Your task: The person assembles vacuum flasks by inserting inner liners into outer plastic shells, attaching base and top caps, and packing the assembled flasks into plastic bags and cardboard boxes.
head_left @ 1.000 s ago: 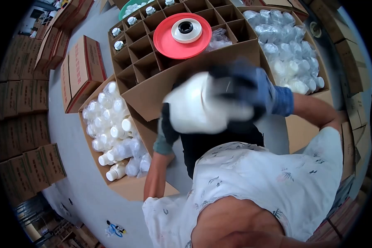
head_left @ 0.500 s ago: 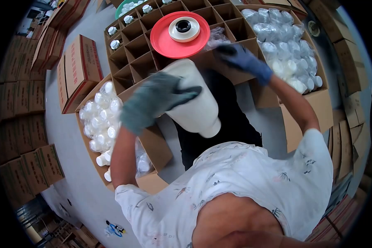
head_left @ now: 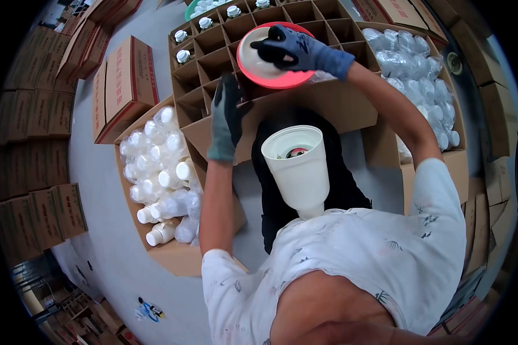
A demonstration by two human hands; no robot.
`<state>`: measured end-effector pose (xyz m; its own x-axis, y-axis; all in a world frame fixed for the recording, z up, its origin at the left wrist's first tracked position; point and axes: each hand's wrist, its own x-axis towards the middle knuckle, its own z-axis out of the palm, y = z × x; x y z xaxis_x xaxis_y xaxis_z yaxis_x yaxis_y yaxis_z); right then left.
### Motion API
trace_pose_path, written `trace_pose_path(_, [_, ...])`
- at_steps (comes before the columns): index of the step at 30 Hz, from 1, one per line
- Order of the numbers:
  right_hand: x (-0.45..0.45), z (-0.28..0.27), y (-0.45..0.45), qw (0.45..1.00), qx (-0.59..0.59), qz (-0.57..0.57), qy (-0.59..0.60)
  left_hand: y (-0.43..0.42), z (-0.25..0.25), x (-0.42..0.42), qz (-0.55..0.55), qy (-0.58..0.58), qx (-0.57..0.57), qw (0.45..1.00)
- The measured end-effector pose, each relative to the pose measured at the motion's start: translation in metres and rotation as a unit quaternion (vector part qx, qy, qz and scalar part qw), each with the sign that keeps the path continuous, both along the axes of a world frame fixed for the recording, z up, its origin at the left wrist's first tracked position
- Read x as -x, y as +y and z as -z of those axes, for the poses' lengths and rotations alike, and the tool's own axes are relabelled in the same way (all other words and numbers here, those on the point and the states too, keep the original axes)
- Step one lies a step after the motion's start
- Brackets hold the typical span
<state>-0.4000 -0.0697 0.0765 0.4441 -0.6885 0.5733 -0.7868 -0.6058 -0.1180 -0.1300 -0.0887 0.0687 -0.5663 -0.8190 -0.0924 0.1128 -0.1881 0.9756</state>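
Observation:
A white bottle-shaped container [head_left: 296, 172] rests between my thighs, narrow neck toward my shirt and wide open rim facing up; something small and coloured shows inside. Neither hand touches it. My right hand [head_left: 290, 49], in a blue glove, pinches a white disc [head_left: 253, 57] that looks tilted above a red round dish [head_left: 282, 80]. Its black centre is hidden by my fingers. The dish sits on a divided carton [head_left: 213, 40]. My left hand [head_left: 227, 115], in a grey-green glove, is at the carton's near edge with thumb and fingers apart, holding nothing.
White-capped bottles stand in several far compartments. An open carton of wrapped white bottles [head_left: 161, 172] is at the left, another of wrapped clear and white ones [head_left: 411, 75] at the right. A closed carton [head_left: 124, 86] sits on the floor; stacked cartons line both sides.
My left hand has let go of the white container, which now rests in my lap with its opening up. My right hand has moved left from the carton edge onto the white disc.

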Motion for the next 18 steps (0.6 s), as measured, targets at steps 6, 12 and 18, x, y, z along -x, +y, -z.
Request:
trace_pose_path(6, [-0.064,-0.034,0.055,0.978,0.053,0.197,-0.047,0.044,-0.051,0.056,0.066,0.265,-0.103,0.956])
trace_pose_path(12, [-0.074,-0.014,0.066,0.768,-0.222,-0.098,-0.593,0.042,-0.050,0.048,-0.123,-0.050,0.594,0.793])
trace_pose_path(18, [-0.042,0.011,0.103,0.913,-0.189,-0.207,-0.296,0.044,-0.077,0.011,0.196,-0.104,0.693,0.686])
